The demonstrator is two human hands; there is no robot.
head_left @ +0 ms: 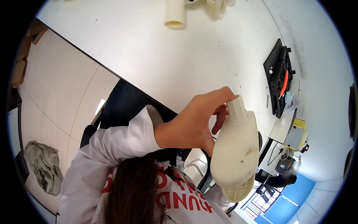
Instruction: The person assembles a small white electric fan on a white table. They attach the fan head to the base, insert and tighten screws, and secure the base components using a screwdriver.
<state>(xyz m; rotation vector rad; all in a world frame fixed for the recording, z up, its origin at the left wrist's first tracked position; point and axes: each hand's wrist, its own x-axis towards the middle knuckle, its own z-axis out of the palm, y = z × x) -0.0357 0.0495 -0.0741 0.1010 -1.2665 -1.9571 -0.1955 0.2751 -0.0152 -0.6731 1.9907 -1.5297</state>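
A cream plastic part [235,155] with a rounded, elongated body is held up at the near edge of the table. A short tubular neck [236,108] rises from its top, and a ring-like rim [238,192] shows at its lower end. My left hand [201,121] is closed on it, a fingertip at the neck's mouth and the other digits against its left side. Small dark marks dot the body's face. My right hand does not show; a bit of white right sleeve [219,197] appears behind the part.
A cream tube [174,14] and other cream pieces [216,6] lie at the table's far edge. On the right, an open black tool case [280,82] holds an orange-handled tool. Beyond are a yellow-and-grey case [295,135] and another person [279,180]. Crumpled cloth [44,168] lies on the left floor.
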